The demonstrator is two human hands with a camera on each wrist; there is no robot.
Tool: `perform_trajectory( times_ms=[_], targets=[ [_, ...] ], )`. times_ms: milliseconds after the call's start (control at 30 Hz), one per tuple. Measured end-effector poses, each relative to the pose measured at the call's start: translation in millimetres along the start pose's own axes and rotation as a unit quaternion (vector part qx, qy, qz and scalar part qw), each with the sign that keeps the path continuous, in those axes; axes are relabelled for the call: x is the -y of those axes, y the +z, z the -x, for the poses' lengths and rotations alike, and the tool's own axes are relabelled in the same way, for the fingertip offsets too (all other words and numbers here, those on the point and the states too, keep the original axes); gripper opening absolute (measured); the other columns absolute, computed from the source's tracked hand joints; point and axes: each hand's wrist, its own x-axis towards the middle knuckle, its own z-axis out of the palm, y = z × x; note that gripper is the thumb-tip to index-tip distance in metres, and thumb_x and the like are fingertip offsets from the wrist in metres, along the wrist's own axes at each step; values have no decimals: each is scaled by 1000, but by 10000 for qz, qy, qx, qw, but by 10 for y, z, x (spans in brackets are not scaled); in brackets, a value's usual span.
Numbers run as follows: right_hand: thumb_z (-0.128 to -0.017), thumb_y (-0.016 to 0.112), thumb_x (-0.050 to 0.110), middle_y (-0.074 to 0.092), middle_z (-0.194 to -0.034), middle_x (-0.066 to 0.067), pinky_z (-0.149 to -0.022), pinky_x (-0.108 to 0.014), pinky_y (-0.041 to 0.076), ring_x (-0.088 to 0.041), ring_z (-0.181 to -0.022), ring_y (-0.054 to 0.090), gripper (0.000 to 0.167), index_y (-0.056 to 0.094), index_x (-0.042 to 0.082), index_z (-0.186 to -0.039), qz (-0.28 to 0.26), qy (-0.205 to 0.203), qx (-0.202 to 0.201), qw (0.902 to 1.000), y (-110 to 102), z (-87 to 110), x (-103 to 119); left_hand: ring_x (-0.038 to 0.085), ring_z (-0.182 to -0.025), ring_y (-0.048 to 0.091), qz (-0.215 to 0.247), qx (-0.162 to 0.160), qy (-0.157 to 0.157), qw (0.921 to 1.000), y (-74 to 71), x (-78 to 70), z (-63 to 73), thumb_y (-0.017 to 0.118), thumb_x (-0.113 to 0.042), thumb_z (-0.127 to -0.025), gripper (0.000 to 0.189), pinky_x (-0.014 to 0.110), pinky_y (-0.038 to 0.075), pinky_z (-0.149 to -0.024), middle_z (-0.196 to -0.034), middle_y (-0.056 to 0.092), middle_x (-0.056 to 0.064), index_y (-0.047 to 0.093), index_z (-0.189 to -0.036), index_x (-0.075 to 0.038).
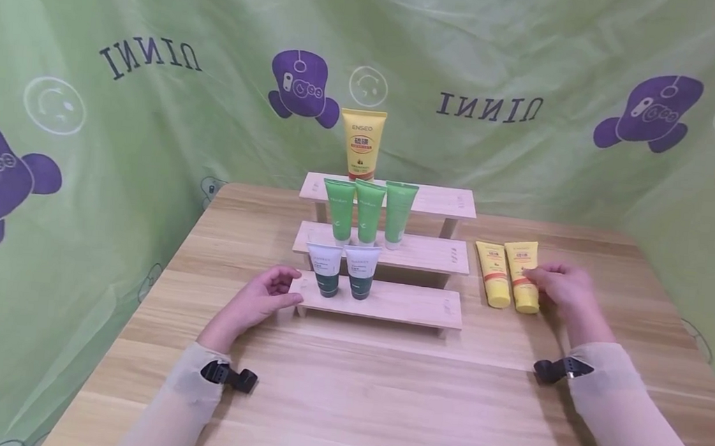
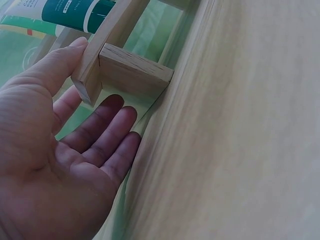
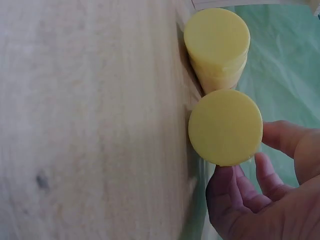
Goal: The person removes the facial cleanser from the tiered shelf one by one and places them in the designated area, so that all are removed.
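Observation:
A three-tier wooden display stand (image 1: 408, 304) stands on the table. My left hand (image 1: 266, 293) is at its lowest step; in the left wrist view the thumb and index finger pinch the end of the board (image 2: 90, 75), with the other fingers loosely bent below. On the right, my right hand (image 1: 563, 288) holds a yellow tube (image 1: 522, 278) lying on the table, thumb on top and fingers at its side. A second yellow tube (image 1: 493, 274) lies just left of it. Both round yellow caps face the right wrist camera, the held tube's cap (image 3: 225, 127) nearer.
One yellow tube (image 1: 362, 143) stands on the top tier. Three green tubes (image 1: 368, 213) stand on the middle tier. Two white-and-dark-green tubes (image 1: 361, 272) stand at the left of the bottom tier. Green printed cloth (image 1: 409, 45) hangs behind the table (image 1: 368, 406).

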Motion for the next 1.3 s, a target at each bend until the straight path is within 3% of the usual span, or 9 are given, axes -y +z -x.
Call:
perform_trajectory(
  times_ms=[300, 600, 967, 1133, 1300],
  targets=[
    [-87, 75, 27, 57, -94, 1, -71, -28, 52, -9, -77, 57, 40, 53, 7, -114, -19, 128, 192, 9997, 23, 7, -2, 28, -104, 59, 89, 61, 25, 9999, -3, -18, 5, 78, -21, -85, 52, 37, 48, -91, -113, 61, 14, 54, -128, -3],
    [-86, 76, 32, 59, -94, 2, -76, -30, 52, -11, -81, 60, 42, 53, 10, -114, -95, 367, 272, 9989, -15, -34, -22, 26, -102, 59, 39, 22, 50, 10000, 2, 12, -7, 77, -22, -86, 50, 34, 48, -88, -112, 61, 13, 55, -127, -4],
    [-88, 74, 26, 61, -89, 5, -77, -29, 54, -8, -78, 62, 38, 52, 8, -113, -210, 221, 506, 9983, -70, -31, -30, 28, -103, 58, 161, 11, 31, 9999, -4, -12, -10, 78, -19, -85, 49, 37, 47, -90, -114, 60, 14, 56, -126, -4],
    [-90, 72, 27, 59, -98, 0, -78, -31, 53, -13, -83, 61, 38, 51, 9, -116, -110, -24, 387, 9992, -118, 27, -3, 28, -103, 58, 136, 23, 20, 9999, -1, -18, -10, 77, -19, -86, 50, 38, 47, -91, -115, 60, 15, 55, -127, -3],
    [-91, 70, 34, 49, -120, -6, -82, -28, 53, -19, -102, 55, 57, 45, 2, -131, 14, -719, 40, 9974, -110, 132, 109, 27, -103, 59, 192, 55, 19, 9998, 3, -27, -7, 78, -19, -85, 50, 35, 48, -90, -113, 61, 15, 55, -127, -3]
  ],
)
